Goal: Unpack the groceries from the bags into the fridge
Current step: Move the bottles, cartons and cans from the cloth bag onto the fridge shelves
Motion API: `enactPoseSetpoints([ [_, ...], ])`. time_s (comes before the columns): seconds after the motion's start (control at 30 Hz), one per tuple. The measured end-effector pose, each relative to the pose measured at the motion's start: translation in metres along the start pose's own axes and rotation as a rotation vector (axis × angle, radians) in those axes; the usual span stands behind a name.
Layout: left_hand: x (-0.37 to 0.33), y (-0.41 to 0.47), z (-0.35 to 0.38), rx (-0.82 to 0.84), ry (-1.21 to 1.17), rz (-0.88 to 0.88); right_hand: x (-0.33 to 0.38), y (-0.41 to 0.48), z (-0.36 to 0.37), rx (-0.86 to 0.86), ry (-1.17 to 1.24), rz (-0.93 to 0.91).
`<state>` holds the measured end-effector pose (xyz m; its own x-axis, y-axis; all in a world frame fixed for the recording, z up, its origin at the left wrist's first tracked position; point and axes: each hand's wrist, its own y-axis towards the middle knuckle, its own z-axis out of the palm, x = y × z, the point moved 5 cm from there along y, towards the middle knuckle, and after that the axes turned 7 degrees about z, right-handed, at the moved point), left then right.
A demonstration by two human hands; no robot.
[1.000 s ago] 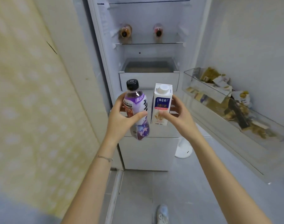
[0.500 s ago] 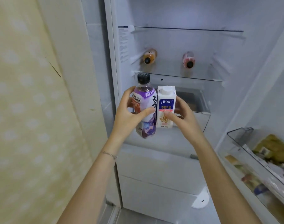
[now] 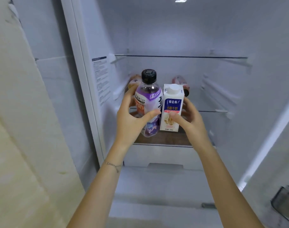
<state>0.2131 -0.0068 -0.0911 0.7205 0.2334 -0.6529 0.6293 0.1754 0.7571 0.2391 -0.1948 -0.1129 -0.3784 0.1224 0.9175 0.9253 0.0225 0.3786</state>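
My left hand [image 3: 130,119] grips a purple-labelled drink bottle [image 3: 148,99] with a black cap, held upright. Right beside it, touching, my right hand [image 3: 188,117] grips a small white milk carton [image 3: 172,106] with a blue label and white cap. Both are held in front of the open fridge, level with its lower glass shelf [image 3: 211,111]. Two bottles lie on that shelf behind them: an orange one [image 3: 134,80] and a pink one [image 3: 180,79], both partly hidden.
The upper glass shelf [image 3: 181,56] is bare. A white drawer [image 3: 163,155] sits below the held items. The fridge door bin [image 3: 283,204] shows at the lower right edge. A pale yellow wall [image 3: 17,129] stands close on the left.
I have come closer to the fridge and the view has risen. Both hands have carried the bottle and carton up and forward toward the lower shelf.
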Motion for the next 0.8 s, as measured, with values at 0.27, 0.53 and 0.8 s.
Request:
enactPoseSetpoints([
  [0.27,0.022,0.051,0.017,0.116,-0.071,0.108,-0.002,0.038,0.000,-0.133,0.016,-0.002],
  [0.53,0.051,0.074,0.035,0.124,-0.042,0.162,-0.007,0.061,-0.003,-0.163,0.035,0.033],
  [0.8,0.064,0.093,0.044,0.087,0.002,0.103,-0.021,0.084,0.004,-0.134,0.157,0.082],
])
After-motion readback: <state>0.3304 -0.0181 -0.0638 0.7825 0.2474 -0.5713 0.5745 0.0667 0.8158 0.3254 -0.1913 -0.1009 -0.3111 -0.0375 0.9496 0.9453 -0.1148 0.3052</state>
